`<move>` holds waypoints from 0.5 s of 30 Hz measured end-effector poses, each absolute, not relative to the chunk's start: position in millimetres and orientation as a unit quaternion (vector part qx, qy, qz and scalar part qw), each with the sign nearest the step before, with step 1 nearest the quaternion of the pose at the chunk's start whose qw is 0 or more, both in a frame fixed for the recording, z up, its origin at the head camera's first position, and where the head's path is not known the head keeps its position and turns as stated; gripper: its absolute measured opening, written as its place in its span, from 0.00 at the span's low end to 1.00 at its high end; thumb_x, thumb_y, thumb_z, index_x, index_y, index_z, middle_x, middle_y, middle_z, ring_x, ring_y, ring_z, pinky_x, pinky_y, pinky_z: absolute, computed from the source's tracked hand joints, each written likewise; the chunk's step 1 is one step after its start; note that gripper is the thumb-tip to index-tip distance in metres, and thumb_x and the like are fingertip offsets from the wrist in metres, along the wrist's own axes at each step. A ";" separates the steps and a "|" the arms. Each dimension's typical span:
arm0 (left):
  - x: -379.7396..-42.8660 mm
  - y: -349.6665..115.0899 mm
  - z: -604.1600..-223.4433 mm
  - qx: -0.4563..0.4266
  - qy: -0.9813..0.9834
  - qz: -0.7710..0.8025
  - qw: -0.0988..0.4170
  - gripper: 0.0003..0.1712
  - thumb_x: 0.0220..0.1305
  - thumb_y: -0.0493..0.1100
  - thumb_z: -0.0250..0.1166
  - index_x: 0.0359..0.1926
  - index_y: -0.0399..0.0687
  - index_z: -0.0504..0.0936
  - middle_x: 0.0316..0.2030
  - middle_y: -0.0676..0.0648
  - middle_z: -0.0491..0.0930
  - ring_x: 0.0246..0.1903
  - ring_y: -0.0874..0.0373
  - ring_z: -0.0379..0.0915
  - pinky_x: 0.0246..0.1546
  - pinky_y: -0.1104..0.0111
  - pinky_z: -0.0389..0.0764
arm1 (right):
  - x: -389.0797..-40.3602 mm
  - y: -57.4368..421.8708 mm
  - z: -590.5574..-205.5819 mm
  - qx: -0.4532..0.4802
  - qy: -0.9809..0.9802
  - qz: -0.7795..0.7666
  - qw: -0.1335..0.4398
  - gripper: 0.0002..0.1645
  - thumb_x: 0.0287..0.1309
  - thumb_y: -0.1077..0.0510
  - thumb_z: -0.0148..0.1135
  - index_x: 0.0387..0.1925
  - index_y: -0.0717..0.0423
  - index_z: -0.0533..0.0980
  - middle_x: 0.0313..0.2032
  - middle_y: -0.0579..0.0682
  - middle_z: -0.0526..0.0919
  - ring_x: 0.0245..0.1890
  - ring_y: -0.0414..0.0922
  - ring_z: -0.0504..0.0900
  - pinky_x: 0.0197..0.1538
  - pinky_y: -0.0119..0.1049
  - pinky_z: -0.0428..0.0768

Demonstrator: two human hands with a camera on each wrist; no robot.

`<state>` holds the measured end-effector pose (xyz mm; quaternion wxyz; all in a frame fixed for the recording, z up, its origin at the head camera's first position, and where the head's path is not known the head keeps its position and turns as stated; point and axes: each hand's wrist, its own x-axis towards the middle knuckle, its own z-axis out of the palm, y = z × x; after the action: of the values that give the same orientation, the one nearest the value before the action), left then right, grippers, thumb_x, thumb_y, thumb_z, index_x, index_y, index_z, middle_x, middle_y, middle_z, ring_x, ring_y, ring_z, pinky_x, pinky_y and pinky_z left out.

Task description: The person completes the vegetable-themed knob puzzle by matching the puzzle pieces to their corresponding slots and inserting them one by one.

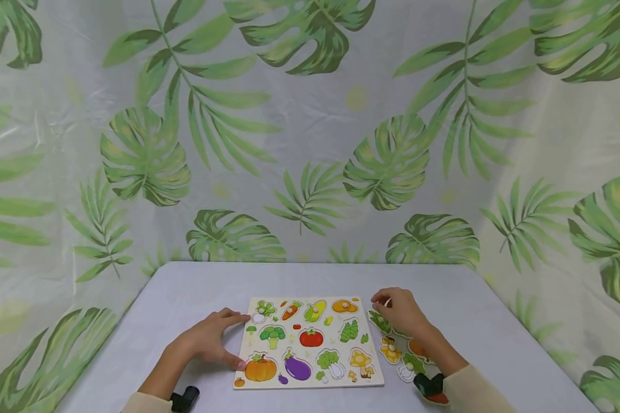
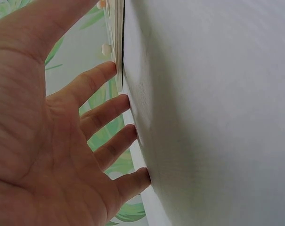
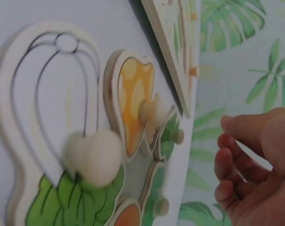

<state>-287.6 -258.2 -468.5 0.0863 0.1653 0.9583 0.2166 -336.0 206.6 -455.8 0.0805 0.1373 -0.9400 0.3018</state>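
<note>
The left hand (image 1: 209,338) stands at the left edge of the puzzle board (image 1: 250,344), thumb and fingers spread wide. Thumb and index finger touch that edge; the hand grips nothing.

The board lies flat on the table (image 1: 201,287), its long axis running left to right between the hands. Knobbed pieces sit along its far row: radish (image 1: 260,312), carrot (image 1: 290,311), corn (image 1: 315,311) and an orange root vegetable (image 1: 344,306).

The loose pieces lie just beyond the board's right edge, picture side and knobs up. The leafy green piece (image 1: 379,322) lies farthest from the person, its long axis slanting away to the left. Nearer are the mushroom piece (image 1: 390,351), the bok choy piece (image 1: 410,367) and an orange piece (image 1: 418,349), partly hidden by the forearm.

The right hand (image 1: 400,312) is nearest this group and hangs above the leafy green piece, fingers loosely bent, thumb close to the index finger. It holds nothing; no contact with a piece is visible.
</note>
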 end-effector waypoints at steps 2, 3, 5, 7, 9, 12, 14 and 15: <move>-287.8 -258.4 -468.5 0.164 0.958 0.217 0.086 0.59 0.36 0.68 0.84 0.72 0.60 0.73 0.68 0.44 0.71 0.68 0.38 0.65 0.63 0.31 0.69 | -334.6 210.8 -456.1 0.145 -0.941 0.296 0.079 0.07 0.67 0.62 0.66 0.44 0.58 0.86 0.33 0.45 0.84 0.29 0.40 0.75 0.33 0.31 0.76; -287.7 -258.5 -468.6 0.163 0.958 0.218 0.087 0.59 0.36 0.68 0.84 0.72 0.60 0.73 0.68 0.44 0.71 0.68 0.38 0.65 0.63 0.31 0.69 | -334.1 213.2 -456.7 0.149 -0.941 0.292 0.079 0.07 0.67 0.63 0.66 0.44 0.58 0.86 0.33 0.45 0.84 0.30 0.40 0.75 0.33 0.32 0.76; -287.9 -258.5 -468.7 0.164 0.958 0.217 0.087 0.59 0.36 0.68 0.84 0.72 0.60 0.73 0.69 0.44 0.70 0.68 0.38 0.65 0.64 0.31 0.69 | -332.7 217.3 -457.9 0.150 -0.942 0.289 0.076 0.07 0.66 0.63 0.66 0.43 0.57 0.86 0.34 0.45 0.84 0.30 0.40 0.75 0.33 0.32 0.76; -288.0 -258.4 -468.8 0.164 0.958 0.217 0.087 0.59 0.36 0.68 0.84 0.72 0.60 0.73 0.69 0.44 0.70 0.68 0.38 0.65 0.64 0.31 0.69 | -331.1 221.2 -459.4 0.146 -0.944 0.286 0.074 0.07 0.66 0.63 0.66 0.43 0.57 0.87 0.34 0.45 0.84 0.30 0.40 0.75 0.34 0.32 0.76; -288.1 -258.0 -468.6 0.165 0.958 0.217 0.087 0.59 0.36 0.68 0.84 0.72 0.60 0.73 0.68 0.44 0.70 0.68 0.38 0.65 0.63 0.31 0.69 | -329.5 225.2 -460.9 0.140 -0.946 0.283 0.071 0.06 0.65 0.63 0.67 0.42 0.56 0.87 0.34 0.45 0.84 0.31 0.41 0.75 0.35 0.32 0.76; -287.8 -257.8 -468.3 0.166 0.958 0.217 0.087 0.59 0.36 0.68 0.84 0.72 0.60 0.73 0.68 0.44 0.70 0.68 0.38 0.65 0.64 0.31 0.69 | -326.4 231.3 -462.7 0.131 -0.949 0.281 0.061 0.07 0.64 0.64 0.67 0.42 0.55 0.87 0.35 0.45 0.84 0.32 0.41 0.75 0.37 0.31 0.77; -287.3 -257.9 -468.0 0.164 0.958 0.219 0.087 0.59 0.36 0.68 0.84 0.72 0.60 0.73 0.68 0.44 0.70 0.69 0.39 0.65 0.64 0.31 0.69 | -324.2 236.0 -463.7 0.124 -0.950 0.282 0.052 0.07 0.64 0.65 0.67 0.42 0.54 0.87 0.36 0.46 0.84 0.34 0.41 0.75 0.38 0.31 0.78; -287.0 -258.1 -468.1 0.164 0.958 0.220 0.088 0.59 0.36 0.68 0.84 0.72 0.60 0.73 0.68 0.44 0.70 0.69 0.39 0.65 0.64 0.31 0.69 | -323.0 238.4 -463.9 0.121 -0.951 0.281 0.047 0.08 0.64 0.65 0.67 0.42 0.54 0.87 0.37 0.46 0.84 0.34 0.41 0.75 0.39 0.31 0.79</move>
<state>-287.0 -258.1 -468.1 0.0879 0.1637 0.9577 0.2200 -323.0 238.4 -463.9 0.0466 0.1209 -0.9508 0.2814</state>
